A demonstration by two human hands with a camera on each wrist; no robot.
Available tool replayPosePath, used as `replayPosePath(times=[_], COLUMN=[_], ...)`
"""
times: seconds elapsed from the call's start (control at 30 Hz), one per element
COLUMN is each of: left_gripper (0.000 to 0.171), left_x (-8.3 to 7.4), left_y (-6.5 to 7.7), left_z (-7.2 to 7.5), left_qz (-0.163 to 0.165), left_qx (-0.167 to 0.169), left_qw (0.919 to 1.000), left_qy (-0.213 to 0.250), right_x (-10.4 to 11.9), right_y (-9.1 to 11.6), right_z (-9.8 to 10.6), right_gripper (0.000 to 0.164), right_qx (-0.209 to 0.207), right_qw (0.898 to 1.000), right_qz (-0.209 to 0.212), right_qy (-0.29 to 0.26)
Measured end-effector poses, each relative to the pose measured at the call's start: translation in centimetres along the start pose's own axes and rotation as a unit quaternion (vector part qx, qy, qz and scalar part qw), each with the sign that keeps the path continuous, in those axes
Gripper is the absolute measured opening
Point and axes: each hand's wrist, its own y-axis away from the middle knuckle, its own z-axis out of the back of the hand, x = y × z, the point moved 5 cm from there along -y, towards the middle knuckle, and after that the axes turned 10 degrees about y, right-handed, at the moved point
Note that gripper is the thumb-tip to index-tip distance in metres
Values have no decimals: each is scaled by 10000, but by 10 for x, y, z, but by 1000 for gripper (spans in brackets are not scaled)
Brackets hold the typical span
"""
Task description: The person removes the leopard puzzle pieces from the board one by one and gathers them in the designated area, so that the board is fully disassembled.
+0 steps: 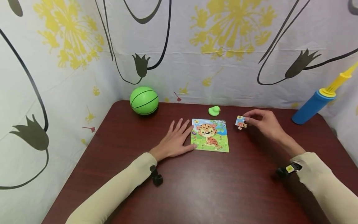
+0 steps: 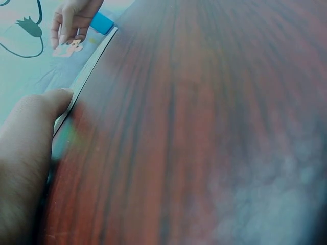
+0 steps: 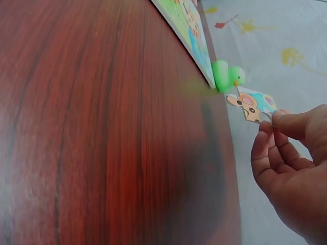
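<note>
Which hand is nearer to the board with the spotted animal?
The left hand: it touches the left edge of the board; the right hand is off to its right, pinching a puzzle piece.

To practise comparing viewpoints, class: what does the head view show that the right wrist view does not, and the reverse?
Only the head view shows the green ball, the blue-and-yellow pump and the beige sleeves.

Only the right wrist view shows the palm side of the right hand; the head view shows its back.

Both show that hand pinching the puzzle piece, plus the green duck, the animal picture board (only partly in the wrist view), the dark red table and the patterned backdrop.
</note>
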Motion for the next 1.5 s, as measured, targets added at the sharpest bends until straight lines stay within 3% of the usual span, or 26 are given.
replayPosePath(times=[0.4,0.6,0.87,1.5], left_gripper=[98,98,98,98], left_x=[-4,-4,-3,-3], left_y=[-2,-2,-1,0], left_z=[1,1,1,0], left_qz=[-3,11,25,101], left_qx=[34,43,39,35], left_qw=[10000,10000,9999,9999], left_qy=[42,35,100,66], right_x=[-34,-36,-28,-29], right_y=[1,1,-3,-4], right_z=[-2,-6,-13,-23], right_gripper=[33,29,21,18], right_qx=[701,719,432,184], right_qw=[9948,9967,9937,9921], right_qz=[-671,-365,144,189], right_qy=[-304,20,1027,1230])
